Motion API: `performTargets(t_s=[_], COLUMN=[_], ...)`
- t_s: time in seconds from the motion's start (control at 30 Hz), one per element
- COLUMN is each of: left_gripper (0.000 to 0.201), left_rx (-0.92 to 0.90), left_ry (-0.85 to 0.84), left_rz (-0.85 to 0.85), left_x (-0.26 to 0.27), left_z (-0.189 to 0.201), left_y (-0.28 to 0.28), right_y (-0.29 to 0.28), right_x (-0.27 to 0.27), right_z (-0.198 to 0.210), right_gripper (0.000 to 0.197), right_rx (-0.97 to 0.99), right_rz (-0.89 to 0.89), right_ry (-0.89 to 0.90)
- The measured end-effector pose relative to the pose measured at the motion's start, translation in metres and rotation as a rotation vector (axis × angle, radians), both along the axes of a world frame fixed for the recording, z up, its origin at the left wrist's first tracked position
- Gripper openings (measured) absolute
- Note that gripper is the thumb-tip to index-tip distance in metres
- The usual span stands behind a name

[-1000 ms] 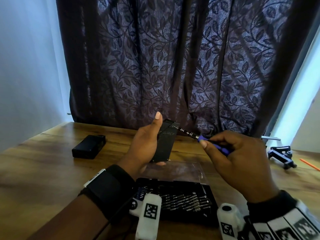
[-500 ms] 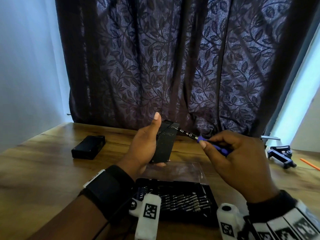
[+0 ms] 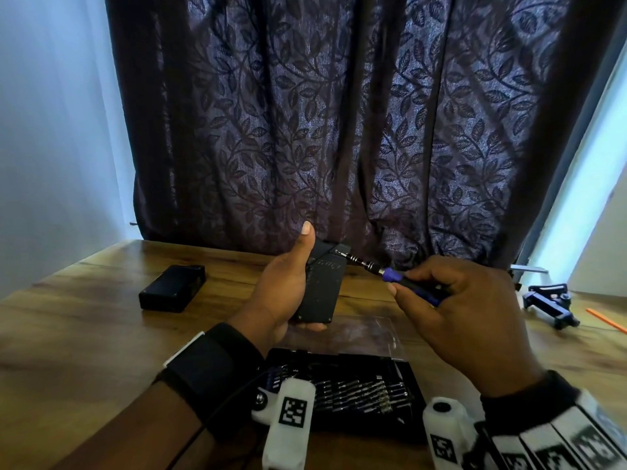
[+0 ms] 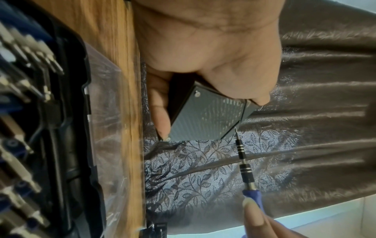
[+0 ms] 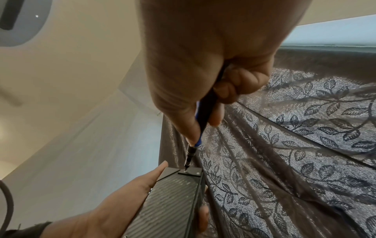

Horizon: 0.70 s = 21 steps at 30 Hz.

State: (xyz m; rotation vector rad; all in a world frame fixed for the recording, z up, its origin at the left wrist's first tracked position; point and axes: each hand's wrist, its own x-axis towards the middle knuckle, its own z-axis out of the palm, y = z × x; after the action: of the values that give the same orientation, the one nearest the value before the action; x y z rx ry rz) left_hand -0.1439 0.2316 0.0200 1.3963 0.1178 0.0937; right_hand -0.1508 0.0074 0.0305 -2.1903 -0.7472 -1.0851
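Observation:
My left hand grips a flat black ribbed box upright above the table, thumb along its left edge, fingers curled behind it. My right hand pinches a small blue-and-black screwdriver by its handle. Its thin tip rests on a screw at the box's top corner. In the left wrist view the box shows two more small screws, and the screwdriver meets its right corner. The right wrist view shows the screwdriver held between thumb and curled fingers.
A black bit case with its clear lid open lies on the wooden table under my hands. A second black box lies at the left. A blue-black clamp and an orange stick are at the right. A dark leaf-patterned curtain hangs behind.
Hardly anything has moved. Both hands keep their hold, and the screwdriver tip stays at the box's top corner.

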Motion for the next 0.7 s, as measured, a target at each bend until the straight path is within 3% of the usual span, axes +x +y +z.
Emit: performTargets(t_s=[0.13,0.27,0.6,0.7], left_gripper=[0.085,0.102,0.104,0.1], left_rx=[0.03,0.157,0.282,0.311], left_ry=[0.004,-0.015,-0.069,-0.098], left_rz=[0.008,0.044,0.071,0.059], left_x=[0.0003,0.0047,0.0067,0.0049], left_z=[0.0017,0.001,-0.0004,0.0], left_y=[-0.0005,0.0031,0.0048,0.0047], right_y=[0.0003,0.001,0.001,-0.0006], right_x=[-0.0006,0.0004,0.0041,0.0029], right_z=[-0.0003,-0.0008,-0.0024,-0.0002], right_gripper=[0.012,0.014,0.046,0.034], right_rx=[-0.024,-0.078,-0.113,-0.067], right_rz=[-0.023,-0.059,-0.121,-0.075], right_ry=[-0.009,-0.01,0.031,0.072])
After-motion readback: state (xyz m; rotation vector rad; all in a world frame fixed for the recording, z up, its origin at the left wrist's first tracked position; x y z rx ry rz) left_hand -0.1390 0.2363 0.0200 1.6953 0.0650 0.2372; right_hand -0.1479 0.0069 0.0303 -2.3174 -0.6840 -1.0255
